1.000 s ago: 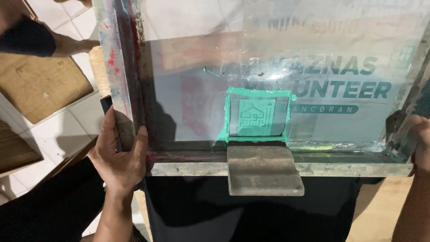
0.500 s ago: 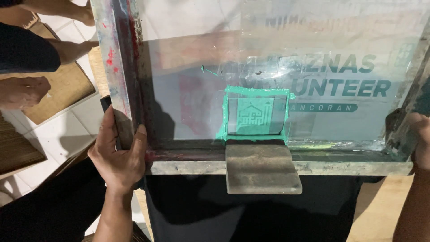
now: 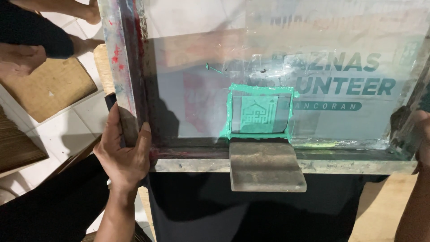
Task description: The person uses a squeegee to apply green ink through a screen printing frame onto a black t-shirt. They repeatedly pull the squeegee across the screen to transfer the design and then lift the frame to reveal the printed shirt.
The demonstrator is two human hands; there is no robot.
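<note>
Little has shifted since the earlier frames: both hands stay put, while a bystander's hand (image 3: 20,58) has come in far left of the frame. Nearest, black fabric (image 3: 224,210) is seen under the printing frame (image 3: 130,89). A wooden squeegee block (image 3: 266,166) is rested on the frame's near rail. The near-left corner is clamped by the left hand (image 3: 123,152), fingers wrapped around the rail. The right hand (image 3: 423,134) is pressed on the near-right corner; its grip cannot be told. Beyond the block, green ink (image 3: 260,114) is spread on the mesh.
</note>
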